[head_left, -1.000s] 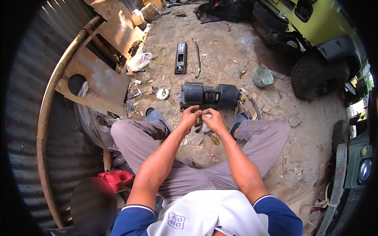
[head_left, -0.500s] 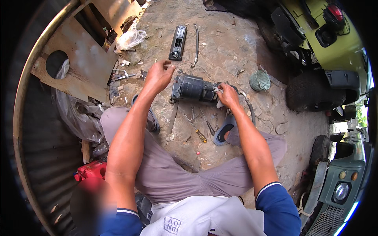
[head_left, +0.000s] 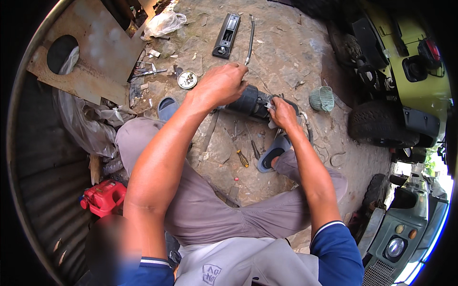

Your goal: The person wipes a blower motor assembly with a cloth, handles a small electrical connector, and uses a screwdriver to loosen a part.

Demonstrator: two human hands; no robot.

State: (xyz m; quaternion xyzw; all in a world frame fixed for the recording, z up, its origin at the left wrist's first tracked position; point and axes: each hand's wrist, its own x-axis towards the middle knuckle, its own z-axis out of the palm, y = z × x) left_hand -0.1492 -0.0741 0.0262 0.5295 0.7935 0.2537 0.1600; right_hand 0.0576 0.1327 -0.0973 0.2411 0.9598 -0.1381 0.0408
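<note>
A black cylindrical motor-like unit [head_left: 248, 102] lies on its side on the ground before me. My left hand [head_left: 223, 85] is over its left end, fingers curled together; whatever they pinch is hidden. At the right part of the unit, my right hand [head_left: 284, 114] is closed on a pale grey rag [head_left: 272, 125], mostly covered by the fingers. Left of my left hand sits a round tin [head_left: 187, 79] with small dark bits in it. A yellow-handled screwdriver [head_left: 243, 158] lies nearer to me, beside other slim tools.
Beyond the unit lie a black elongated part [head_left: 226, 35] and a short hose [head_left: 251, 40]. A greenish basket-like cup [head_left: 322, 99] stands to the right, near a vehicle tyre [head_left: 381, 123]. A red jerrycan-like container [head_left: 104, 198] and a rusty panel [head_left: 90, 52] are at left.
My left hand has moved right, from over the tin to above the unit's left end, uncovering the tin. My right hand stays at the unit. The view has shifted slightly.
</note>
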